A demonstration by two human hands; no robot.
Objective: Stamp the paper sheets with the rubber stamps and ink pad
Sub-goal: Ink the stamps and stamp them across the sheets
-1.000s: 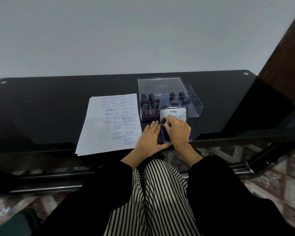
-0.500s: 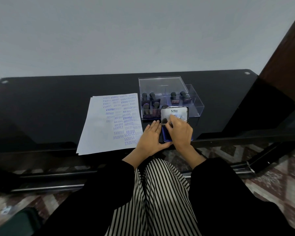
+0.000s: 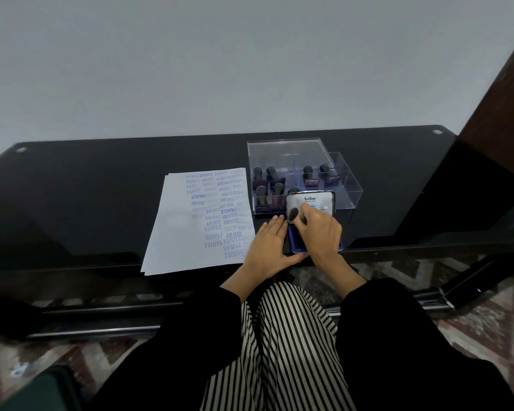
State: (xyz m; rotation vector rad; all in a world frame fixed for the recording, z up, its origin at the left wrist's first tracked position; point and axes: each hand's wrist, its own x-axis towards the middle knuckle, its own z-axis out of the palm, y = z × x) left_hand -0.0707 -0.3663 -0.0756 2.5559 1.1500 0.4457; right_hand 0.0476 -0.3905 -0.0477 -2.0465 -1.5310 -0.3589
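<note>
An open ink pad [image 3: 296, 244] with a blue pad and a raised silver lid [image 3: 310, 201] sits at the table's near edge. My right hand [image 3: 319, 231] grips a black-handled rubber stamp [image 3: 293, 215] and holds it down over the pad. My left hand [image 3: 269, 250] lies flat with straight fingers against the pad's left side, its thumb along the front. A stack of white paper sheets [image 3: 175, 232] lies to the left, its right half covered in blue stamp marks.
A clear plastic box [image 3: 343, 185] behind the ink pad holds several more black-handled stamps [image 3: 267, 179]. The black glass table [image 3: 86, 197] ends near my striped knees. A dark wooden panel [image 3: 499, 99] stands at the right.
Both hands stay at the ink pad; my right hand with the stamp has shifted only slightly over the pad.
</note>
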